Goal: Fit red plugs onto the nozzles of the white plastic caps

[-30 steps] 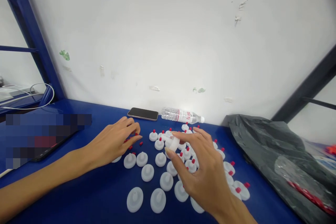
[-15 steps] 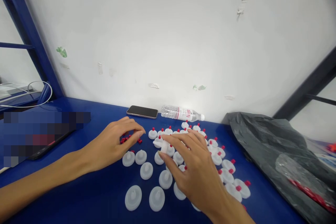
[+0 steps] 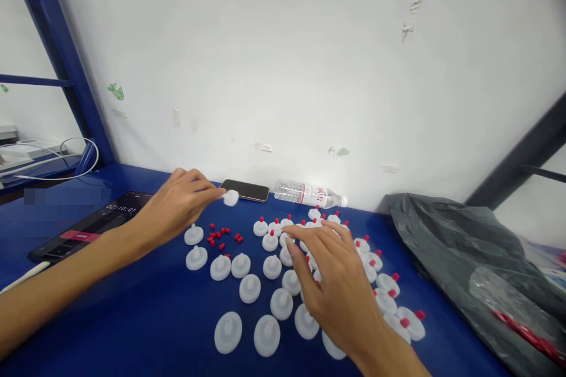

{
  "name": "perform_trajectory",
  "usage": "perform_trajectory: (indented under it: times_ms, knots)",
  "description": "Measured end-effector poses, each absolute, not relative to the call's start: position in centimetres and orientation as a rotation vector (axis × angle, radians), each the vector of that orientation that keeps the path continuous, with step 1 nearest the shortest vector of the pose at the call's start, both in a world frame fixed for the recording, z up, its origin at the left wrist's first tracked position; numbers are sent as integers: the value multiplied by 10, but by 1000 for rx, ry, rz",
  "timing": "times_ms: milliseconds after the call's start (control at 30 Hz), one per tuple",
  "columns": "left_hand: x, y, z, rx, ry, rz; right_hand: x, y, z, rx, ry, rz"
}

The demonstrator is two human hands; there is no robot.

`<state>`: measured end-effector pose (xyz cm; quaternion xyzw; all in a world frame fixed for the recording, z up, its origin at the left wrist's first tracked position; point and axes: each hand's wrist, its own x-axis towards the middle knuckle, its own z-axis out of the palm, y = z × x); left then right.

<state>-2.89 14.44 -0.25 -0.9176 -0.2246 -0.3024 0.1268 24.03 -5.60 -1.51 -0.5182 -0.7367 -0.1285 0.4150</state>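
Note:
My left hand point(image 3: 188, 197) pinches a white plastic disc point(image 3: 230, 198) by its edge, raised above the table in front of a dark phone. Below that hand lie several small loose red caps point(image 3: 217, 235). My right hand point(image 3: 333, 274) is over the group of white discs, its thumb and fingers curved and apart with nothing visible between them. Discs with a bare central nozzle, such as a white nozzle disc point(image 3: 282, 304), lie at the front and left. Many at the right carry red caps, like one capped disc point(image 3: 411, 322); my right hand hides some of them.
A phone point(image 3: 245, 189) and a clear bottle point(image 3: 309, 194) lie by the white wall. A larger device showing a timer point(image 3: 119, 209) is at the left, with a cable. A dark plastic bag point(image 3: 433, 241) covers the right side of the blue table point(image 3: 145, 312).
The white disc has passed from my right hand to my left, which has moved up, away from the red caps. My right hand has opened and stays over the discs. The view has shifted slightly.

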Motion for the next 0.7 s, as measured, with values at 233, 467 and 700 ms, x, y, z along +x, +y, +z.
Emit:
perform_trajectory:
  times_ms: [233, 467, 700]
  knots:
    - [-52, 175, -8, -2630, -801, -481, 245, -51, -23, -1421, -1921, -247]
    - [-46, 172, -13, -2658, -818, -296, 248, -54, -22, -1560, -2157, -188]
    - [-40, 156, -7, -2611, -805, -411, 257, -48, -14, -1537, -2287, -167]
